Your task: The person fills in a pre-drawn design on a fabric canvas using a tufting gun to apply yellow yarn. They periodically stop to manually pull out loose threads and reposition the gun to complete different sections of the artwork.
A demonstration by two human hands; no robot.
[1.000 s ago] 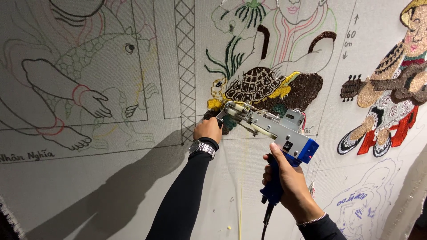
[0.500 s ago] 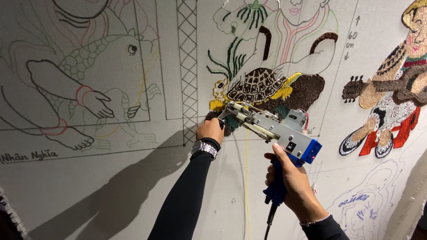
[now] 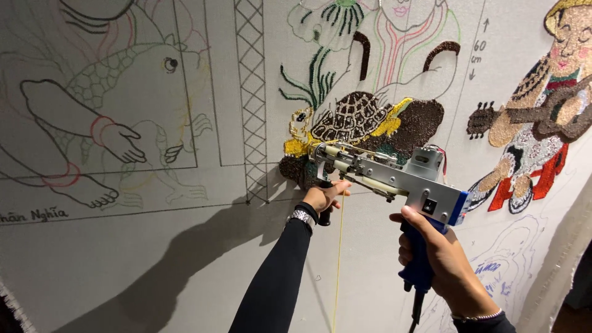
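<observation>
I hold a tufting gun [image 3: 394, 176] with a grey metal body against a stretched white cloth [image 3: 154, 265]. My right hand [image 3: 438, 259] grips its blue rear handle. My left hand [image 3: 324, 197], in a black sleeve with a wristwatch, grips the black front handle under the barrel. The gun's tip presses into a dark tufted patch [image 3: 299, 169] just below a tufted turtle [image 3: 354, 117] with yellow trim. A yellow yarn [image 3: 338, 265] hangs down from the gun.
The cloth carries drawn outlines: a fish and arm [image 3: 105, 117] at left, a lattice column [image 3: 250, 92], green plants above the turtle. A tufted figure with a guitar [image 3: 542, 123] fills the right. The gun's cord [image 3: 416, 314] drops at bottom right.
The gun and both hands have shifted slightly right and down along the dark patch; the view has drifted with them.
</observation>
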